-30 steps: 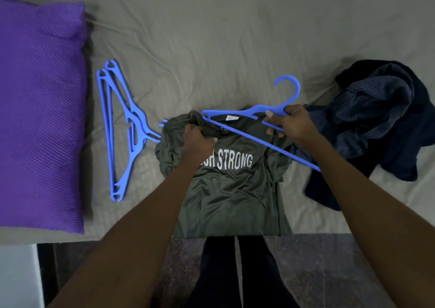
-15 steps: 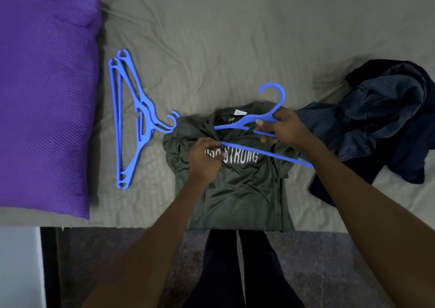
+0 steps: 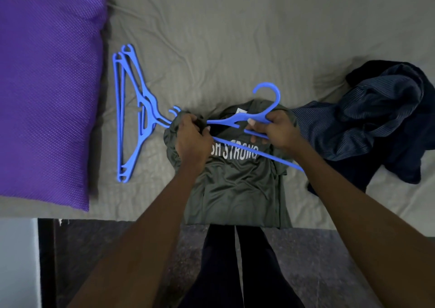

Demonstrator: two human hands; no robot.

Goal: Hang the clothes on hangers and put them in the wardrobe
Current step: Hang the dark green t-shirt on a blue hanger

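Olive T-shirt [image 3: 237, 180] lies flat on the near edge of the bed [image 3: 235, 37], front up with white lettering, its collar toward the far side. Left hand [image 3: 191, 138] has its fingers curled into the fabric at the shirt's left shoulder, bunching it up by the neck opening. Right hand [image 3: 275, 128] pinches the blue hanger [image 3: 237, 121] just below its hook, fingers wrapped round the neck of it, and the hanger's left arm tip sits right at the bunched collar. The long bottom bar runs across the lettering and sticks out to the right.

So it looks like the hanger arm is getting fed in through the neck. Risk from here, I'd guess: the tip snags on the bunched cloth or slides over the shirt instead of inside it (collar opening is mostly hidden under the left hand, so can't tell how wide it's held). Forcing it could stretch the neck.

Spare blue hangers [image 3: 131, 117] lie stacked just left of the shirt, hooks touching its shoulder, beside a purple pillow [image 3: 47, 91]. A dark navy clothes pile [image 3: 381, 124] waits on the right. No wardrobe in view.
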